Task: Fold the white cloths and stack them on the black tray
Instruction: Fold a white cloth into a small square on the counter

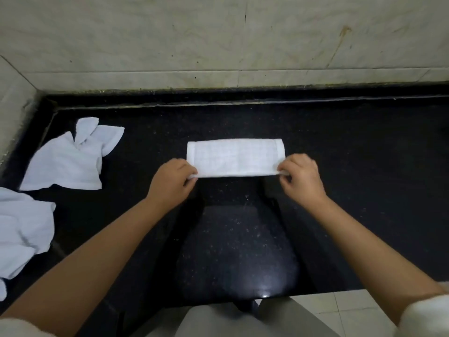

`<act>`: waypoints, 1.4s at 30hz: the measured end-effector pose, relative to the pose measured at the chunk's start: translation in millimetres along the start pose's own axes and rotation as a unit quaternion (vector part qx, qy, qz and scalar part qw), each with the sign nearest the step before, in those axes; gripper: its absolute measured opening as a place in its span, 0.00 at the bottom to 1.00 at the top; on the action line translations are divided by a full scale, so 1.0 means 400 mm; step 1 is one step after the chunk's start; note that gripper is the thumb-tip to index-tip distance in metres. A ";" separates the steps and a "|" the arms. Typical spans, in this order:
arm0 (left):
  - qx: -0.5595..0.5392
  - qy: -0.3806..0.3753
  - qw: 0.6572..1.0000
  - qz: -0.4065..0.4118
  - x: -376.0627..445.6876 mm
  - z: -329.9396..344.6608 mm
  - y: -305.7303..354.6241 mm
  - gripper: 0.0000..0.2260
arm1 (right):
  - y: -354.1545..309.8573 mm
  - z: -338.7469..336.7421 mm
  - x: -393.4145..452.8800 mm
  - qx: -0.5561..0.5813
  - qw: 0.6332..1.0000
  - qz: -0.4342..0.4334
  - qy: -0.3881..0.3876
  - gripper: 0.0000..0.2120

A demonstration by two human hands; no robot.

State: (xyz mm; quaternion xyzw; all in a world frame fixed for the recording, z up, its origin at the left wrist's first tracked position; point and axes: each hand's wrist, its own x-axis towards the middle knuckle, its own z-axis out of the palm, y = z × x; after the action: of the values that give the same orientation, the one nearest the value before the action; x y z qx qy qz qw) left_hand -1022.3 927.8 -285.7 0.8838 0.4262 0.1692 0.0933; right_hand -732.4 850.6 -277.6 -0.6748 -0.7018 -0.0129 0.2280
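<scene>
My left hand (173, 183) and right hand (300, 180) each pinch a near corner of the folded white cloth (234, 156) on the tabletop (352, 166).

My left hand (173, 182) and right hand (301, 179) cover the near corners of the folded white cloth (235, 158), and my fingertips curl under out of sight — how many layers I pinch can't be told. The crumpled cloth (23, 233) at my left runs off the picture's edge. No black tray can be made out against the dark counter (364, 166).
</scene>
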 end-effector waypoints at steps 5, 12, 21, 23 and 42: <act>-0.002 -0.137 0.989 0.053 -0.146 0.109 0.025 0.11 | 0.008 0.088 -0.214 -0.015 0.990 0.004 -0.139 0.12; -0.003 -0.158 0.987 0.029 -0.239 0.157 0.059 0.15 | -0.026 0.090 -0.286 -0.003 0.980 0.091 -0.175 0.17; 0.060 -0.201 0.965 -0.160 -0.155 0.218 0.151 0.27 | -0.087 0.112 -0.233 -0.085 0.883 0.373 -0.272 0.20; 0.083 -0.225 0.954 -0.179 -0.161 0.241 0.148 0.29 | -0.098 0.119 -0.227 -0.089 0.876 0.383 -0.280 0.19; -0.004 -0.111 0.958 -0.266 -0.265 0.166 0.040 0.40 | -0.365 0.140 -0.115 0.256 0.938 0.211 -0.100 0.04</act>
State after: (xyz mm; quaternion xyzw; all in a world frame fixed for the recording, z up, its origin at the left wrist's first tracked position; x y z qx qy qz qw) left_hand -1047.2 833.4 -365.5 0.7514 0.6320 0.0413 0.1852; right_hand -889.2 812.4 -301.0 -0.7238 -0.5425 0.2832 0.3188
